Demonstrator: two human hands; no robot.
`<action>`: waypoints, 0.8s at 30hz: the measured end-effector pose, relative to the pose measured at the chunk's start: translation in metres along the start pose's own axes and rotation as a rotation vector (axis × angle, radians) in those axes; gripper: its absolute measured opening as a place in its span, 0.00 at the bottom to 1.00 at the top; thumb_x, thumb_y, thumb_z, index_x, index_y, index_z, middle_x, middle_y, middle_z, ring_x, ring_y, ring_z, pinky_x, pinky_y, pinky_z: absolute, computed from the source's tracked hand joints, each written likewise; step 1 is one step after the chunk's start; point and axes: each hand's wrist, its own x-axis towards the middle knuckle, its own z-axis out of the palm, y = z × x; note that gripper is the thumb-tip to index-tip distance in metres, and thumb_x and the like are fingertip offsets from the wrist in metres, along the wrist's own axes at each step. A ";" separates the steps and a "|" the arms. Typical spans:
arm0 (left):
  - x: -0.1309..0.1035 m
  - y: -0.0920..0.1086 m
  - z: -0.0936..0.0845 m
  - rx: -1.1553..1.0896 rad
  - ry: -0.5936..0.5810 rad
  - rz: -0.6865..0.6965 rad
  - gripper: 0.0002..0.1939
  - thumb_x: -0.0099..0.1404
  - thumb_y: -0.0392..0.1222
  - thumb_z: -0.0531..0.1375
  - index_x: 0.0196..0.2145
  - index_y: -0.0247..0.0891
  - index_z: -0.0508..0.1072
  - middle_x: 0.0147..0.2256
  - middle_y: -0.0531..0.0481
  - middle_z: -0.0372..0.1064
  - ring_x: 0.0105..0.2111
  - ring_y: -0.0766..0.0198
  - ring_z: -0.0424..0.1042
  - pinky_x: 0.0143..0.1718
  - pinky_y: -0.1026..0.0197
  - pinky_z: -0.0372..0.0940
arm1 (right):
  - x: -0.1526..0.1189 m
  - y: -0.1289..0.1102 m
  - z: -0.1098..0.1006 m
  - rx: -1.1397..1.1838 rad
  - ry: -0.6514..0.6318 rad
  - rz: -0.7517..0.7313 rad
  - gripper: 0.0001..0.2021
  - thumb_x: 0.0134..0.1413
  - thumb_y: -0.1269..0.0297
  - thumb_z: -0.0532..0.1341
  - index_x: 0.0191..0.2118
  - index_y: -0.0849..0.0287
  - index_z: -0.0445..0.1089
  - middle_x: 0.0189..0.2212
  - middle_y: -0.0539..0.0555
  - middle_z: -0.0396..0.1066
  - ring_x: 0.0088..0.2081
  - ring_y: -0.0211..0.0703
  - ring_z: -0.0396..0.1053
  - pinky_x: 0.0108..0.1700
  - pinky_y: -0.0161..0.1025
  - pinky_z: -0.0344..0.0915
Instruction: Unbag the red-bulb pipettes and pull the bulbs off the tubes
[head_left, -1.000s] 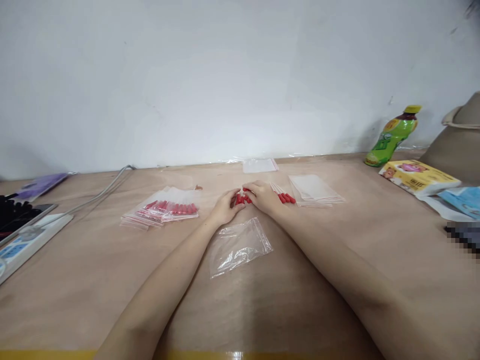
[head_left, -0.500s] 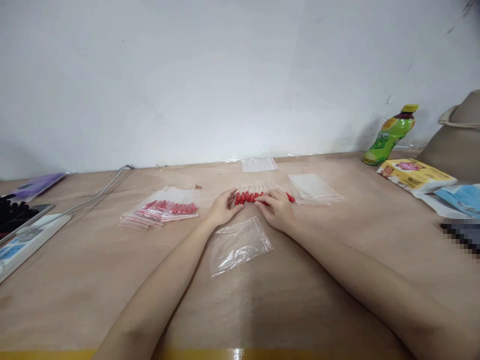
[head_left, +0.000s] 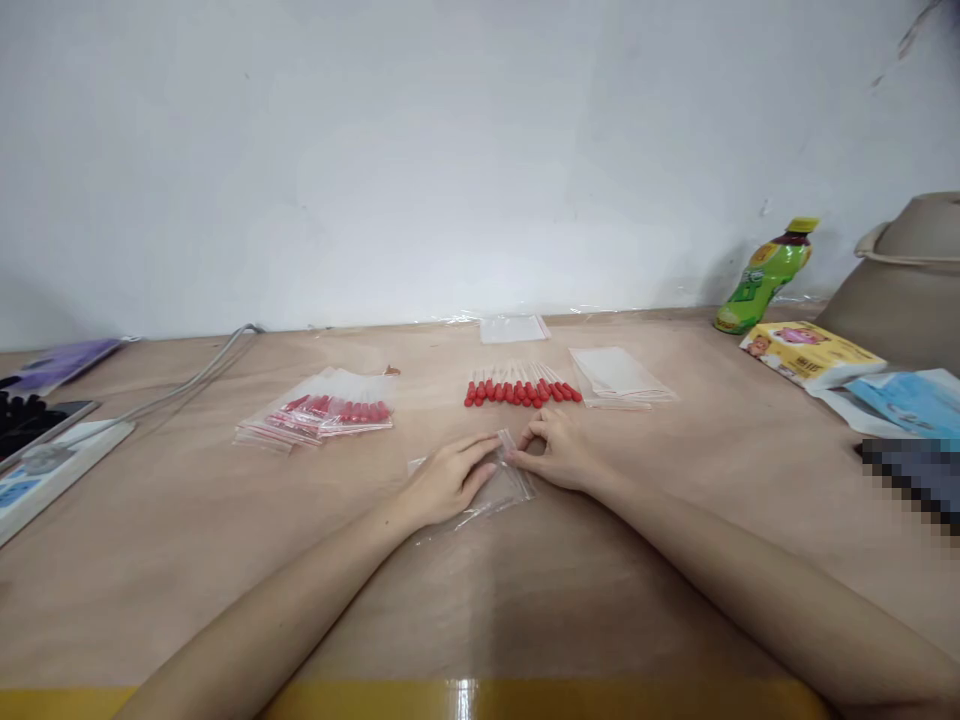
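**Work shifts from red-tipped sticks (head_left: 517, 393) to clear bag (head_left: 519, 482)**

Left hand (head_left: 452, 480) and right hand (head_left: 564, 452) are now at the bag instead of the row, leaving the sticks untouched behind it on the bench (head_left: 637, 600). Left fingers lie stretched across the bag, thumb apart; right fingers are narrow at its seal edge, grip unclear. Counts: one bag at hand; over ten sticks, overlapping; one filled-bag pile (head_left: 352, 412); one flat-bag stack (head_left: 622, 375).

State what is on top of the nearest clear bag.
The left hand lies on the clear bag; the right hand is at its edge. Whatever the left hand covers is hidden.
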 end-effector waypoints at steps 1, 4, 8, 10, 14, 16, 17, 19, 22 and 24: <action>-0.004 0.000 0.003 -0.016 -0.032 -0.008 0.21 0.65 0.45 0.47 0.55 0.39 0.58 0.55 0.46 0.57 0.54 0.61 0.58 0.55 0.55 0.55 | 0.000 0.000 0.001 -0.012 -0.001 0.000 0.15 0.42 0.50 0.62 0.25 0.58 0.68 0.30 0.52 0.65 0.37 0.44 0.62 0.41 0.42 0.57; -0.008 -0.002 0.005 -0.059 -0.076 -0.017 0.26 0.64 0.47 0.49 0.58 0.40 0.52 0.58 0.45 0.52 0.57 0.58 0.53 0.57 0.51 0.53 | 0.000 -0.002 0.002 -0.030 0.025 0.022 0.18 0.40 0.51 0.64 0.35 0.58 0.68 0.34 0.53 0.66 0.40 0.46 0.61 0.43 0.44 0.56; -0.007 -0.002 0.002 -0.140 -0.039 -0.039 0.32 0.62 0.48 0.53 0.60 0.41 0.44 0.59 0.45 0.49 0.57 0.57 0.53 0.56 0.50 0.54 | 0.002 -0.002 0.005 -0.007 0.001 0.077 0.20 0.36 0.48 0.64 0.35 0.56 0.69 0.35 0.53 0.65 0.42 0.49 0.61 0.44 0.49 0.55; -0.008 -0.001 0.002 -0.166 0.002 -0.046 0.33 0.61 0.47 0.54 0.60 0.42 0.44 0.59 0.45 0.49 0.57 0.57 0.53 0.56 0.51 0.53 | 0.003 -0.002 0.008 0.080 -0.020 0.105 0.17 0.36 0.52 0.66 0.31 0.57 0.68 0.33 0.52 0.66 0.39 0.47 0.63 0.43 0.49 0.57; -0.008 0.000 0.004 -0.191 0.111 -0.043 0.31 0.62 0.45 0.53 0.59 0.41 0.45 0.57 0.42 0.52 0.56 0.56 0.55 0.56 0.49 0.53 | 0.002 -0.005 0.012 0.462 -0.103 0.142 0.19 0.37 0.66 0.65 0.39 0.58 0.63 0.27 0.48 0.67 0.29 0.38 0.66 0.33 0.38 0.63; -0.008 -0.002 0.003 -0.174 0.191 -0.033 0.29 0.62 0.44 0.53 0.58 0.40 0.47 0.55 0.42 0.55 0.55 0.56 0.57 0.55 0.50 0.54 | 0.004 -0.006 0.007 0.580 -0.142 0.148 0.21 0.38 0.66 0.64 0.42 0.59 0.62 0.24 0.47 0.66 0.26 0.37 0.65 0.29 0.36 0.62; -0.008 -0.004 0.002 -0.150 0.247 -0.032 0.27 0.63 0.44 0.52 0.57 0.40 0.49 0.54 0.42 0.57 0.54 0.57 0.58 0.54 0.50 0.55 | 0.005 -0.006 0.001 0.605 -0.152 0.146 0.19 0.38 0.64 0.64 0.40 0.60 0.64 0.23 0.47 0.67 0.25 0.37 0.65 0.28 0.36 0.62; -0.007 -0.010 -0.002 -0.074 0.370 -0.046 0.22 0.63 0.43 0.51 0.55 0.39 0.53 0.50 0.43 0.60 0.52 0.58 0.60 0.53 0.51 0.56 | 0.011 -0.003 -0.017 0.628 -0.131 0.138 0.13 0.39 0.60 0.63 0.33 0.60 0.68 0.25 0.50 0.69 0.26 0.39 0.66 0.29 0.37 0.63; -0.004 -0.026 -0.014 0.086 0.504 -0.129 0.18 0.63 0.42 0.50 0.50 0.39 0.58 0.47 0.44 0.62 0.50 0.58 0.60 0.53 0.52 0.55 | 0.021 0.012 -0.054 0.558 0.243 0.122 0.12 0.42 0.58 0.62 0.34 0.58 0.70 0.29 0.53 0.71 0.30 0.42 0.68 0.33 0.40 0.65; -0.001 -0.037 -0.024 0.191 0.529 -0.257 0.19 0.62 0.42 0.50 0.51 0.38 0.58 0.49 0.42 0.60 0.52 0.55 0.58 0.53 0.51 0.54 | 0.024 0.028 -0.078 0.352 0.638 0.114 0.10 0.47 0.58 0.58 0.33 0.57 0.69 0.30 0.54 0.71 0.32 0.43 0.68 0.35 0.42 0.64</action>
